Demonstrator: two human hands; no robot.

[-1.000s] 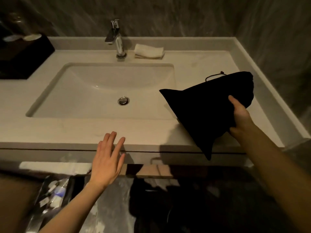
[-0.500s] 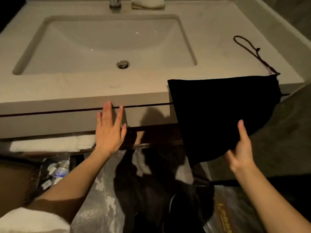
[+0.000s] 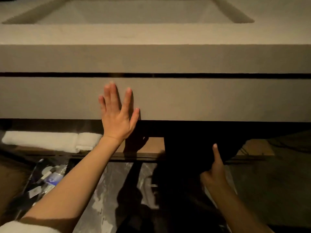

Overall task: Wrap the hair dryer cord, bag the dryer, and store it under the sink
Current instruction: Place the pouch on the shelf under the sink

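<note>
The black drawstring bag (image 3: 198, 145) hangs below the vanity's front panel, over the brown shelf (image 3: 154, 145) under the sink. My right hand (image 3: 214, 172) grips the bag from below, thumb up against the cloth; the dryer itself is hidden inside. My left hand (image 3: 118, 115) lies flat, fingers spread, against the grey vanity front panel (image 3: 202, 98), holding nothing. The sink basin (image 3: 127, 12) shows at the top edge.
Folded white towels (image 3: 50, 140) lie on the left of the shelf. A bin lined with clear plastic (image 3: 109, 190) stands on the floor below, with small packets (image 3: 48, 179) to its left. Dark floor spreads on the right.
The view has dropped lower toward the vanity front. My right hand has brought the bag down from the countertop edge to the shelf opening. My left hand stays flat on the panel.
</note>
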